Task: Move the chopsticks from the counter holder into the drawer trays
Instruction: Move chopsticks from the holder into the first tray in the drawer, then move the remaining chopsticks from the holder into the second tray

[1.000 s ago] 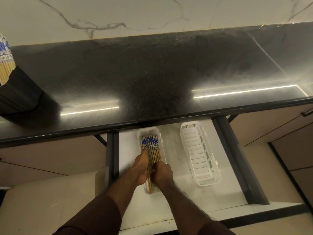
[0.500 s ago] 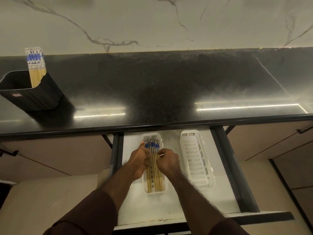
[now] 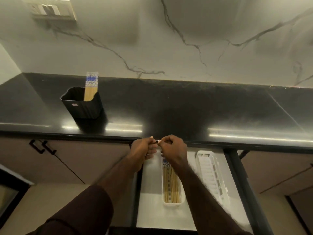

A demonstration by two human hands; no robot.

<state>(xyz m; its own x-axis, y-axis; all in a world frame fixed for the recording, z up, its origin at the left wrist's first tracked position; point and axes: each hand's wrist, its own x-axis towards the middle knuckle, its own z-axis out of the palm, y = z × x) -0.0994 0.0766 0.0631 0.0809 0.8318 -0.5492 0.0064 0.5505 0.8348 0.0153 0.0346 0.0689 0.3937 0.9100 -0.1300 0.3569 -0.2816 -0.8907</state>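
Lifting away from the near tray [image 3: 171,203], both hands now meet at the front edge of the bench [image 3: 186,107], where half a second ago they were pressed down among the chopsticks in the drawer [image 3: 152,209]. In the head view, the left hand [image 3: 143,148] and the right hand [image 3: 174,148] have their fingers curled, and they seem to pinch something small and pale between the fingertips; what it is, the blur hides. The tray batch of chopsticks [image 3: 170,185] lies lengthwise in that tray, patterned ends toward the bench, no longer touched. The second tray [image 3: 211,173] beside it holds nothing visible. On the bench, well to the left, the black holder [image 3: 83,106] has a further bundle of chopsticks [image 3: 91,87] standing upright in it. I judge the first load settled and the job partly done: the hands must go back to the holder for the rest.
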